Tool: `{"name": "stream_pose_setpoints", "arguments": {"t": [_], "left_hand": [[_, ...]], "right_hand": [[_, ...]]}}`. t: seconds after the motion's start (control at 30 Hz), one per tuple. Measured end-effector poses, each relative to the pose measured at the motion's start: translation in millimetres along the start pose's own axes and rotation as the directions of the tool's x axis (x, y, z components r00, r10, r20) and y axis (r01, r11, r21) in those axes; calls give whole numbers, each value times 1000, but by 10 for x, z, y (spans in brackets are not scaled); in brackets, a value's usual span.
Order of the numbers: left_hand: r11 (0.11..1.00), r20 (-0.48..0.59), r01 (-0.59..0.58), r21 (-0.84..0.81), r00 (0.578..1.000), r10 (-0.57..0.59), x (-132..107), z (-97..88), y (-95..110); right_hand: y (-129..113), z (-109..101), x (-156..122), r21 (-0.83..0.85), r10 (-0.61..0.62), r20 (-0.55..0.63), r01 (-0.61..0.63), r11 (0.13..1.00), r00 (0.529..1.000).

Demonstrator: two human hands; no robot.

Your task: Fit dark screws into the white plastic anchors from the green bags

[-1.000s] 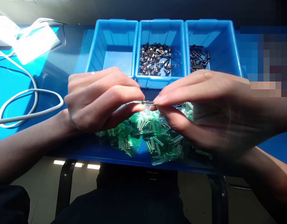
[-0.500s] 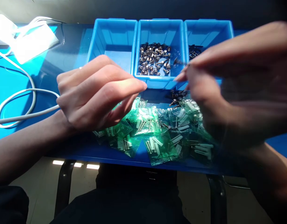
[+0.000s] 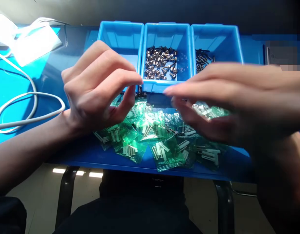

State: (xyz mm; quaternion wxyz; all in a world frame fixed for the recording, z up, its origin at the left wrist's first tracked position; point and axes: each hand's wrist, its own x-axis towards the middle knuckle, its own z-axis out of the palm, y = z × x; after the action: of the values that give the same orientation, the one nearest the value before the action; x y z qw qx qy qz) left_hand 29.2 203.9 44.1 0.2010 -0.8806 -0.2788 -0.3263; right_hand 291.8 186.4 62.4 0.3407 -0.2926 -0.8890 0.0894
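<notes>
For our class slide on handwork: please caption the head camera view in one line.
The left hand and right hand hover over green plastic packets near three blue bins.

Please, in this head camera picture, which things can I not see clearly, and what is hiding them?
Head view:
- Right hand: motion blur, so I cannot tell if it holds something.
- Dark screws by the middle bin: partly hidden by the left hand.
- Right bin: front part hidden by the right hand.
- Green plastic bags: some hidden under the right hand.
- Far right: a pixelated patch hides what is there.
</notes>
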Motion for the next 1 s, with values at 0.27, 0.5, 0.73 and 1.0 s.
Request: {"name": "stream_pose_setpoints", "arguments": {"t": [0.27, 0.5, 0.73, 1.0], "left_hand": [[1000, 32, -29, -1, 999, 29, 2, -16, 11], [999, 30, -45, -20, 998, 46, 13, -25, -6], [996, 17, -84, -27, 996, 84, 17, -24, -16], [998, 22, -63, -13, 998, 63, 10, -20, -11]], "right_hand": [[-59, 156, -7, -141, -77, 491, 166, 976, 868], [-80, 134, 10, -234, -68, 466, 197, 952, 882], [-84, 196, 8, -339, -16, 442, 184, 923, 897], [-107, 139, 3, -173, -36, 299, 91, 981, 954]]}}
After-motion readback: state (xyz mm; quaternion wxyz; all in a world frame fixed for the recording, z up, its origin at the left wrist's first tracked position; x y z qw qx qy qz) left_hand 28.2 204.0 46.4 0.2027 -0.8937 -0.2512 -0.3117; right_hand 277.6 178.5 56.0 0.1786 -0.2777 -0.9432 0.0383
